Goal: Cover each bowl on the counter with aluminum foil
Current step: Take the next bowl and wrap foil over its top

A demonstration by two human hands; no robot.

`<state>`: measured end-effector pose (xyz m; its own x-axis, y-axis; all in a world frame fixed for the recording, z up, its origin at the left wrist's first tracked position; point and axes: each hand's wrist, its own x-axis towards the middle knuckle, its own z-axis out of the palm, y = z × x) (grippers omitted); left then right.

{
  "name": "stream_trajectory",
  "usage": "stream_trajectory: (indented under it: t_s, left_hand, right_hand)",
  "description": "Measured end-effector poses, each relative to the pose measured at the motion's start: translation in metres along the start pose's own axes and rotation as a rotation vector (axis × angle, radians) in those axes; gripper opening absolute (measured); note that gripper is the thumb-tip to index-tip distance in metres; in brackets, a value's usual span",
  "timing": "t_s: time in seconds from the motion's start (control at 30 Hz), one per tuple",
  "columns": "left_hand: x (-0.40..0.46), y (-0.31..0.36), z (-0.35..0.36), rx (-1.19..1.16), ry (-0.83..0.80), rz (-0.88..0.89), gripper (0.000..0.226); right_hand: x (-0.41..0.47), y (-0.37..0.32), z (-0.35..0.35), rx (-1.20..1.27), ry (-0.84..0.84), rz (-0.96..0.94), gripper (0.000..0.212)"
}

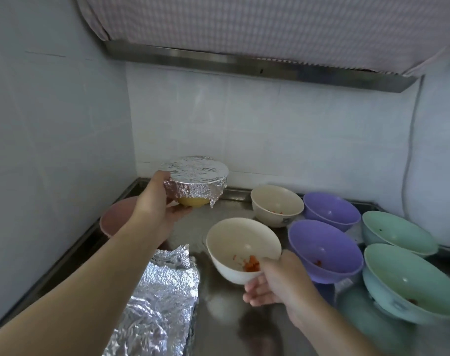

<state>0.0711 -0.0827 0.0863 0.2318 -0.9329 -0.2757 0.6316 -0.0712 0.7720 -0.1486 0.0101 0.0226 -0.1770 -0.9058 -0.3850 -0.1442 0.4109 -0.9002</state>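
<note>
While the left arm hides most of a pink bowl (116, 214), the left hand (157, 204) grips a foil-capped yellow bowl (195, 183) above the tabletop (229, 319). The right hand (277, 281) clasps a cream bowl (241, 242) holding orange bits. Crumpled foil (157, 299) runs off the bottom edge.

White tiled walls (270, 124) meet in a corner; a checked pink cloth (270, 24) drapes a steel range hood (244, 66); a white cable (411, 150) hangs right.
</note>
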Motion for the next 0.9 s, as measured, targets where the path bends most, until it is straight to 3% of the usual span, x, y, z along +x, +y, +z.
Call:
stream_trajectory:
  t_s: [0.2, 0.3, 0.4, 0.5, 0.6, 0.67, 0.77, 0.9]
  left_hand:
    - [-0.018, -0.01, 0.004, 0.044, -0.018, -0.031, 0.017]
    - [-0.026, -0.012, 0.004, 0.056, -0.033, -0.025, 0.016]
    - [-0.029, -0.01, 0.005, 0.076, -0.048, -0.014, 0.016]
    - [-0.026, -0.011, 0.008, 0.091, -0.05, -0.016, 0.016]
    - [-0.021, -0.017, 0.014, 0.1, -0.045, -0.045, 0.015]
    - [-0.014, -0.023, 0.016, 0.115, -0.041, -0.064, 0.015]
    - [-0.002, -0.032, 0.021, 0.158, -0.035, -0.091, 0.013]
    - [0.017, -0.038, 0.026, 0.206, -0.034, -0.115, 0.013]
  right_hand:
    - [-0.027, 0.005, -0.014, -0.076, 0.024, 0.0, 0.019]
    - [-0.03, -0.004, -0.024, -0.304, 0.081, -0.028, 0.027]
    - [-0.029, -0.023, -0.037, -0.635, 0.264, -0.158, 0.03]
    - [-0.019, -0.053, -0.036, -0.816, 0.283, -0.401, 0.021]
    - [0.008, -0.084, -0.02, -0.095, 0.204, -0.353, 0.029]
    - [0.032, -0.099, -0.004, 0.201, 0.114, -0.238, 0.026]
    - [0.066, -0.11, 0.015, 0.361, -0.052, -0.189, 0.021]
    - [0.103, -0.113, 0.03, 0.443, -0.075, -0.132, 0.03]
